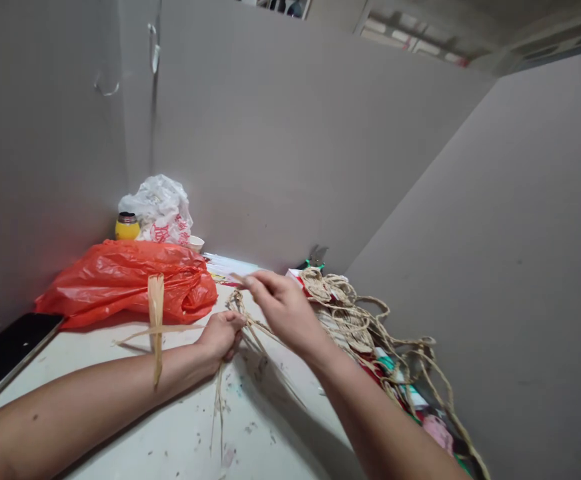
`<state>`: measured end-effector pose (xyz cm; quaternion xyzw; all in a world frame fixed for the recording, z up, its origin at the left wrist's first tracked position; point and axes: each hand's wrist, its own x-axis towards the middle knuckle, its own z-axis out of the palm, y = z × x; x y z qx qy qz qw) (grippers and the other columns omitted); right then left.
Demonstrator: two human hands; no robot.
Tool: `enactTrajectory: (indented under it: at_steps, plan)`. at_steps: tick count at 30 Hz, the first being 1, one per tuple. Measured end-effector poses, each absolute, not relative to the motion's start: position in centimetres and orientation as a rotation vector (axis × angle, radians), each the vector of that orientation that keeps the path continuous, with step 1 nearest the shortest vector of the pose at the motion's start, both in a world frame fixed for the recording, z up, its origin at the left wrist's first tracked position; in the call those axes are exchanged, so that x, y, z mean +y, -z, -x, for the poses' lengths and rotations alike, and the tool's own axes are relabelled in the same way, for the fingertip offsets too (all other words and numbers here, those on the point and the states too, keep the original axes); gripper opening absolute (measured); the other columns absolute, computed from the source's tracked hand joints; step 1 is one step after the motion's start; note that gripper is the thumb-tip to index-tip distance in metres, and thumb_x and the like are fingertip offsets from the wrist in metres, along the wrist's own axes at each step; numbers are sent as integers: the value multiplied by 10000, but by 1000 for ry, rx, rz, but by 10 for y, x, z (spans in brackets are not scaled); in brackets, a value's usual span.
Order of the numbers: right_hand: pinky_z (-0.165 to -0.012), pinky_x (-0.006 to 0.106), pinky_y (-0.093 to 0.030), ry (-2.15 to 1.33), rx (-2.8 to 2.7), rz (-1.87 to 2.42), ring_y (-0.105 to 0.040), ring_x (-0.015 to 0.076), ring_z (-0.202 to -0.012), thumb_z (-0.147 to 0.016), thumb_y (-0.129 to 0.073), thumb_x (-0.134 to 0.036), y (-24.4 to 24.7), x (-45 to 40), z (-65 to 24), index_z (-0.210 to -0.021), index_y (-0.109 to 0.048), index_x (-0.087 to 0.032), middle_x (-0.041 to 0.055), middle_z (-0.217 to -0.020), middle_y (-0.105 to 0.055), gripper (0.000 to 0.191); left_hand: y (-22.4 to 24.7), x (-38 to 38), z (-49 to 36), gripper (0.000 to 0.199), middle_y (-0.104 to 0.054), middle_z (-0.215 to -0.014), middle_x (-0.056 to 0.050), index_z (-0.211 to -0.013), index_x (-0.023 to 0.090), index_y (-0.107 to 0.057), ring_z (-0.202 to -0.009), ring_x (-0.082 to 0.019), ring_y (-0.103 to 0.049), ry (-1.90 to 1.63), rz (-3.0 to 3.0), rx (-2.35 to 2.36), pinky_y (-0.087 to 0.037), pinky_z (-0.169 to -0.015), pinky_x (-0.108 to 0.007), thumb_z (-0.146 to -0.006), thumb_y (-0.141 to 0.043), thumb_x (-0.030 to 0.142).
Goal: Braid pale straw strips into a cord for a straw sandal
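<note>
My left hand [223, 337] is closed on thin tan fibre strands [219, 407], whose loose ends hang down over the white table. Just above and to the right of it, my right hand [277, 303] pinches the end of a flat straw-coloured strip [239, 277]. A small knotted loop of twisted fibre [235, 300] shows between the two hands. Over my left forearm, a wider pale strip [156, 320] stands in front of the red bag, crossed by a thinner strip.
A red plastic bag [125, 280], a yellow jar [127, 227] and a white bag [163, 207] sit at the back left. A dark flat device [10, 353] lies left. Coiled braided rope [355, 327] heaps at the right, near green-handled cutters [315, 259]. Scraps dot the table [190, 427].
</note>
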<state>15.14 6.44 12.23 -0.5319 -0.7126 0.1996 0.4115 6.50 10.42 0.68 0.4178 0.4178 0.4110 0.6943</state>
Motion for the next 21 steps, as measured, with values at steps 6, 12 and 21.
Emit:
enactTrajectory:
  at_steps: [6, 12, 21]
  plan:
    - [-478, 226, -350, -812, -1443, 1518, -450, 102, -456, -743, -563, -383, -74, 58, -212, -607, -567, -157, 11, -555, -588, 264, -8, 104, -62, 218, -364, -421, 111, -722, 197, -480, -291, -25, -199, -801, -932, 913, -86, -318, -166, -721, -612, 371]
    - [-532, 231, -386, -789, -1347, 1435, -504, 120, -533, -694, -614, -317, -32, 69, -211, -640, -637, -143, 8, -590, -617, 184, -12, 103, -64, 269, -365, -430, 112, -747, 189, -500, -305, -17, -181, -769, -914, 921, -83, -335, -174, -676, -651, 400]
    - [-608, 234, -425, -625, -1481, 1450, -576, 149, -630, -766, -576, -270, -20, 62, -220, -683, -671, -167, 18, -666, -667, 163, -16, 104, -66, 251, -359, -422, 94, -669, 179, -490, -317, -20, -195, -755, -932, 939, -87, -333, -174, -674, -658, 366]
